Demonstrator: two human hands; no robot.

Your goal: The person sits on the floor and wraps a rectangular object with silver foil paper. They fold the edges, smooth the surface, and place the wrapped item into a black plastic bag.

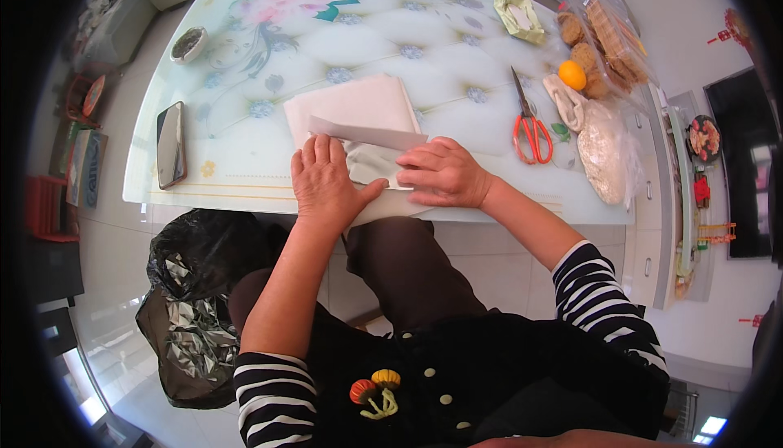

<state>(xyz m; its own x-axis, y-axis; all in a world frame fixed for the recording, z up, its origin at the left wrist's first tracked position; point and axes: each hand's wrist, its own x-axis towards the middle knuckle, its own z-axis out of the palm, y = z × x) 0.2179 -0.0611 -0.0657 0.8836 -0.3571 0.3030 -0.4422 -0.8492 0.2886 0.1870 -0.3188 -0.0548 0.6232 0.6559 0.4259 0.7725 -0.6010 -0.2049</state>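
Note:
On the near edge of the table, my left hand (323, 182) lies flat over a creased silvery-grey sheet (367, 162), its thumb spread to the right. My right hand (445, 173) rests with bent fingers on that sheet's right end; whether it pinches the sheet cannot be told. A pale flap (370, 132) stands raised along the far side, between both hands. Behind it lies a stack of off-white paper-like sheets (358, 100). A further pale sheet (391, 206) shows under my hands and hangs over the table edge.
Red-handled scissors (531, 133) lie right, near a bag of white grains (602, 151), an orange fruit (572, 75), packaged biscuits (612, 38) and a green wrapper (519, 18). Left are a phone (171, 145) and small bowl (189, 44). Black bags (202, 252) with silvery pieces stand below.

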